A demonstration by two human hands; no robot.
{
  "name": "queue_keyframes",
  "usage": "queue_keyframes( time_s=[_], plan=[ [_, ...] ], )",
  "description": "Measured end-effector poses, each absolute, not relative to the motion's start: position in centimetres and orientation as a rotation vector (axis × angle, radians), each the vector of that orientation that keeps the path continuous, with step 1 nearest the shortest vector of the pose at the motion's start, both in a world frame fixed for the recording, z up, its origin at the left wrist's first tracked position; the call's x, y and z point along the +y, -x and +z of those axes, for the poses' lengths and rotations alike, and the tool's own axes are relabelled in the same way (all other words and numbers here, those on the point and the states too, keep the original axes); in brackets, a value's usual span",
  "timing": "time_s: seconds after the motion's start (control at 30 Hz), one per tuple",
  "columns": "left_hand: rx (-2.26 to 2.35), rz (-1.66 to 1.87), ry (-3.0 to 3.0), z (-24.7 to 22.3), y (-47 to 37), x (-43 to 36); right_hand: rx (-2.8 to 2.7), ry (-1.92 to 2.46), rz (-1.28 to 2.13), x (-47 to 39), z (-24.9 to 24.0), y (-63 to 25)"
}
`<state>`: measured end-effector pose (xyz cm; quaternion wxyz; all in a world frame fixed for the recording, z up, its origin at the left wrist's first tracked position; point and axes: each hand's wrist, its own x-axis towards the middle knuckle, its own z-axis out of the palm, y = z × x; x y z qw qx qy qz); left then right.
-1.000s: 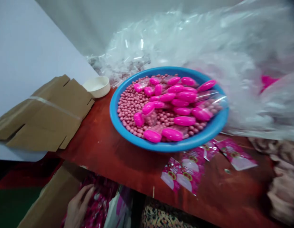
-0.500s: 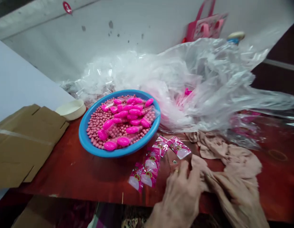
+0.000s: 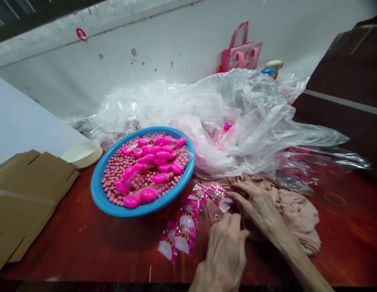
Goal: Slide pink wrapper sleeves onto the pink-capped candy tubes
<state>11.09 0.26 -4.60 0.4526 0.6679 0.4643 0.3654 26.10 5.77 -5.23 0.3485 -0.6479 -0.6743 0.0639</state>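
Because the right hand (image 3: 261, 205) lies open-fingered by a packet (image 3: 219, 195), brushing could shift it (left hand (image 3: 221, 251) curled, hold unclear).

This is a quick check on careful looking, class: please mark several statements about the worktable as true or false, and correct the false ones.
1. Small round pink beads lie in the round blue basin. True.
2. The shallow round white dish sits inside the basin. False: it is outside, to the basin's left.
3. The shiny pink printed sachets lie on the red tabletop. True.
4. The left hand and right hand are both in the basin. False: both are to its right.
5. The beige cloth is crumpled. True.
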Motion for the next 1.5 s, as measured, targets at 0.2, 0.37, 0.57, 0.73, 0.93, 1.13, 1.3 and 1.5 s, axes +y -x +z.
queue_keyframes(
  time_s=[0.2, 0.37, 0.57, 0.73, 0.93, 1.13, 1.3, 1.5],
  plan=[
    [1.341, 0.791, -1.502, -3.5, -7.1, 0.6, -1.857, 1.746, -0.030, 6.3, -7.3, -25.7],
    [1.329, 0.752, -1.469, -3.1, -6.6, 1.8, -1.932, 1.697, -0.157, 6.1, -7.0, -25.4],
    [1.289, 0.778, -1.329, -2.8, -6.2, 2.4, -2.032, 1.488, -0.186, 5.5, -5.9, -24.9],
    [1.305, 0.862, -1.134, -3.0, -6.2, 3.4, -1.973, 1.285, -0.239, 4.6, -5.8, -23.8],
    [1.296, 1.088, -1.018, -3.1, -7.0, 4.4, -1.857, 1.235, -0.146, 2.4, -4.4, -21.6],
    [1.258, 1.147, -0.932, -2.9, -6.5, 3.8, -1.485, 1.403, 0.467, 1.0, -3.4, -19.4],
    [1.221, 1.191, -0.832, -2.9, -6.3, 3.4, -1.319, 1.369, 0.608, 0.8, -3.5, -18.1],
    [1.156, 1.227, -0.658, -3.4, -6.0, 3.1, -1.394, 1.344, 0.587, 0.7, -3.0, -17.9]
  ],
)
